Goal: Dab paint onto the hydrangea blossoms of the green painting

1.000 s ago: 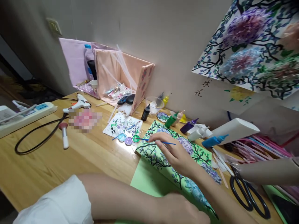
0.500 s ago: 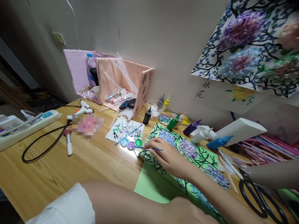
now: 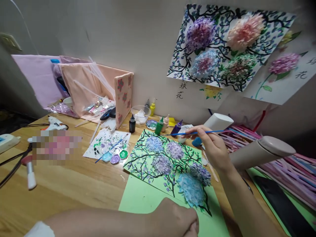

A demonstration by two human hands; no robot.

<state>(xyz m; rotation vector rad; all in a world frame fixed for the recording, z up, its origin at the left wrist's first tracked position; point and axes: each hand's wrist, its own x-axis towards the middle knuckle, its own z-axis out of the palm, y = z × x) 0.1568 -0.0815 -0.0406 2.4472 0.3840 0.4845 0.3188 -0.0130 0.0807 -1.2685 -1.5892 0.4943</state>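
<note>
My right hand [image 3: 214, 146] pinches a thin blue paintbrush [image 3: 184, 133], held nearly level above the far right part of the green picture [image 3: 148, 166]. Black branches, small leaves and several raised blue and purple flowers cover that picture. My left hand [image 3: 176, 215] is curled closed over the green sheet [image 3: 138, 194] at the near edge; whatever its fingers may hold is hidden. Left of the picture sits a small paint palette [image 3: 115, 159] with blue, purple and green wells. It lies on paint-dabbed white paper [image 3: 98, 141], with another brush [image 3: 99, 159] across it.
Behind the picture stand paint bottles, among them green [image 3: 159, 125], purple [image 3: 176, 128] and black [image 3: 132, 124]. A tilted grey cylinder [image 3: 261, 153] and pink pipe cleaners [image 3: 288, 164] are at the right. A fabric-covered box [image 3: 124, 98], glue gun [image 3: 56, 123] and makeup brush [image 3: 30, 172] are left.
My right hand has lifted the paintbrush from the palette and moved right, over the picture's far side. The view has turned right, and more of the picture shows. My left hand stays closed.
</note>
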